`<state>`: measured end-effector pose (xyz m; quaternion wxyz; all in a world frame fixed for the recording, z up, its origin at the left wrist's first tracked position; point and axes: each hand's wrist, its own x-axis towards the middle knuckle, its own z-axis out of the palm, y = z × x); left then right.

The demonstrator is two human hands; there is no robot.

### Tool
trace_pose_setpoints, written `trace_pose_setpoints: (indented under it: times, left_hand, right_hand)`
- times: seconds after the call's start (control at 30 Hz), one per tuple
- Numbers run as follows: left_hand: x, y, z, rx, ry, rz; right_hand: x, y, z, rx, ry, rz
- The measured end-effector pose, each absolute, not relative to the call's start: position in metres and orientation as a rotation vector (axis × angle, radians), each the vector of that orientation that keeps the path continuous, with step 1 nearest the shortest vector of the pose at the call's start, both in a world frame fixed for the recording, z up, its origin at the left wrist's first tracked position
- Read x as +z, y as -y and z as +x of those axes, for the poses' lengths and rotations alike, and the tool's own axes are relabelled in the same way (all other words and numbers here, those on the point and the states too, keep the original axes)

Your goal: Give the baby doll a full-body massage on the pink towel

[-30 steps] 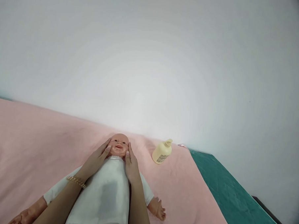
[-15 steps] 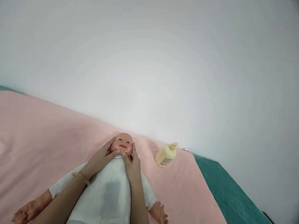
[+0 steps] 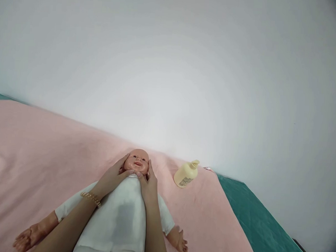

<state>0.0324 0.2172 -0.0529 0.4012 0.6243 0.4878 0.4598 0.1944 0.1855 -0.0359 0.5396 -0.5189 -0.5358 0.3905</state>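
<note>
Doll: a baby doll (image 3: 137, 162) lies on its back on the pink blanket (image 3: 44, 150), head toward the wall (image 3: 170, 66), arms spread to either side, body in a white garment (image 3: 119, 216).
Left hand: the left hand (image 3: 112, 177) is open and flat along one cheek of the doll, fingers reaching up the side of the head, thumb near the chin. A gold bracelet (image 3: 91, 198) sits at the wrist.
Right hand: the right hand (image 3: 148, 184) is open too, laid against the other cheek, thumb meeting the chin from below. Neither hand is clenched; both cradle the head rather than grip it.
Bottle: a cream pump bottle (image 3: 186, 174) lies tilted on the blanket, near the doll's head and apart from both hands.
Bed: a green bed (image 3: 258, 223) shows beyond the blanket's edge.
Step in hand: judged as a two-handed stroke over the doll's face, with the hands at the cheeks and chin.
Next move calls for: in my judgement, light and even pressure from both hands, palms kept flat, and the head kept centred so it does not roll to one side.
Risk noted: uneven pressure could turn the head.
</note>
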Motion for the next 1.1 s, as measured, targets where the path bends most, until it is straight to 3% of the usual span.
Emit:
trace_pose_setpoints:
  times: [0.67, 1.1]
  left_hand:
    - [-0.052, -0.215, 0.033, 1.173, -1.173, 1.612]
    - [-0.027, -0.202, 0.037, 1.165, -1.181, 1.505]
  right_hand:
    - [-0.036, -0.184, 0.209, 0.967, 1.417, -1.258]
    - [-0.029, -0.180, 0.195, 0.982, 1.282, -1.251]
